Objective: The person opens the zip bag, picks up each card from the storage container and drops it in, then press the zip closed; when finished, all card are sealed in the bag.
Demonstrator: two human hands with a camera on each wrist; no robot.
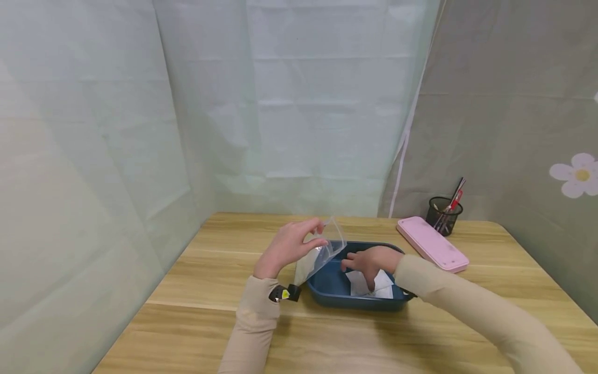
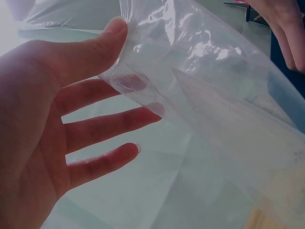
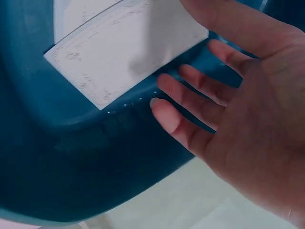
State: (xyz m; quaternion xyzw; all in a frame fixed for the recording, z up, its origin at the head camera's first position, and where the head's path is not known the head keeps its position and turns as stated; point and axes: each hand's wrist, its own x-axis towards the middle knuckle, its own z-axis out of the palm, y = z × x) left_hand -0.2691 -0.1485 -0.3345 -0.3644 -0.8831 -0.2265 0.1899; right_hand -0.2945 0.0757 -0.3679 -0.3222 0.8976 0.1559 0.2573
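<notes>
My left hand (image 1: 291, 246) pinches the rim of a clear plastic bag (image 1: 322, 254) between thumb and forefinger; its other fingers are spread behind the film in the left wrist view. The bag (image 2: 205, 95) slants down over the left side of a dark blue basin (image 1: 329, 278). A pale area with a pointed corner shows in or through the film. Inside the basin, my right hand (image 1: 374, 262) reaches over white printed paper slips (image 1: 383, 285). In the right wrist view its fingers are loosely bent beside the upper slip (image 3: 124, 57), and the thumb lies over the slip's edge.
A pink case (image 1: 432, 244) lies to the right behind the basin. Behind it stands a black mesh pen cup (image 1: 444, 215) with pens and a red-handled item. The wooden table (image 1: 196, 280) extends in front and to the left, with hanging cloth (image 1: 303, 130) around it.
</notes>
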